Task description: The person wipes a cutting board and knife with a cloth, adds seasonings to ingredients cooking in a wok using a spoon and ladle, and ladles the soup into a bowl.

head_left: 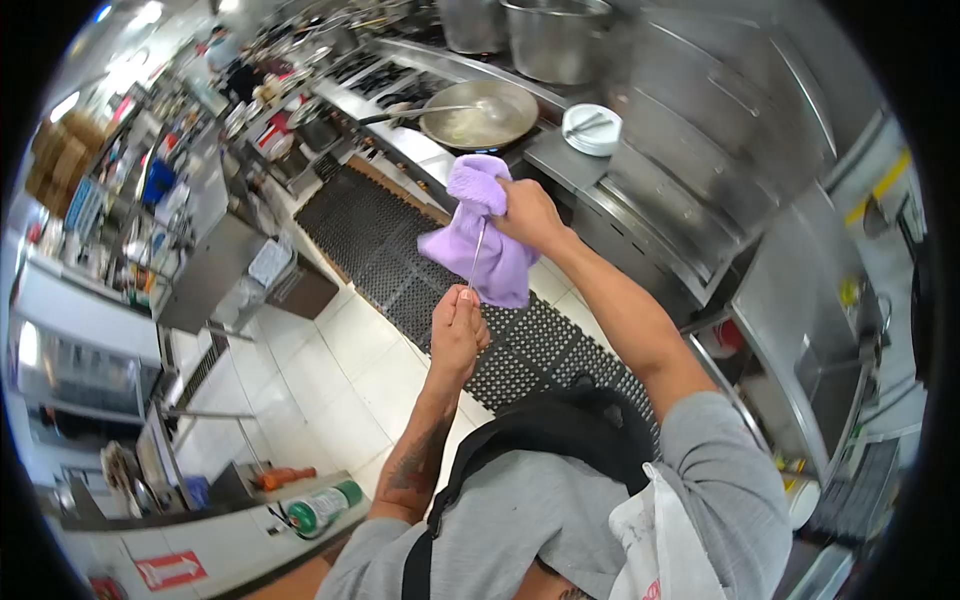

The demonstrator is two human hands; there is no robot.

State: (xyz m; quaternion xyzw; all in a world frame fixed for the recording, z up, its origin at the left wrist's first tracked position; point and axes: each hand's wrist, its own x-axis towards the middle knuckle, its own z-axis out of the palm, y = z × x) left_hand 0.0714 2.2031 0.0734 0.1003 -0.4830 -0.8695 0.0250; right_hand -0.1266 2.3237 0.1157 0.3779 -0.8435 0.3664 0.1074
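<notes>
My right hand (530,213) is closed on a lilac cloth (505,262), bunched at the top and hanging loose below. A thin metal utensil (478,256) runs from the cloth down to my left hand (458,330), which pinches its lower end. The cloth hides the utensil's other end, so its exact kind does not show. Both hands are held out in front of me, above the floor mat. Beyond them a wide pan (500,125) sits on the stove, with pale contents and a long-handled tool (420,113) resting in it.
White plates (592,132) with metal utensils on top stand right of the pan. Large pots (556,40) are behind. A black rubber mat (375,240) covers the aisle floor. A steel counter (205,240) lines the left. Another person (225,60) stands far back.
</notes>
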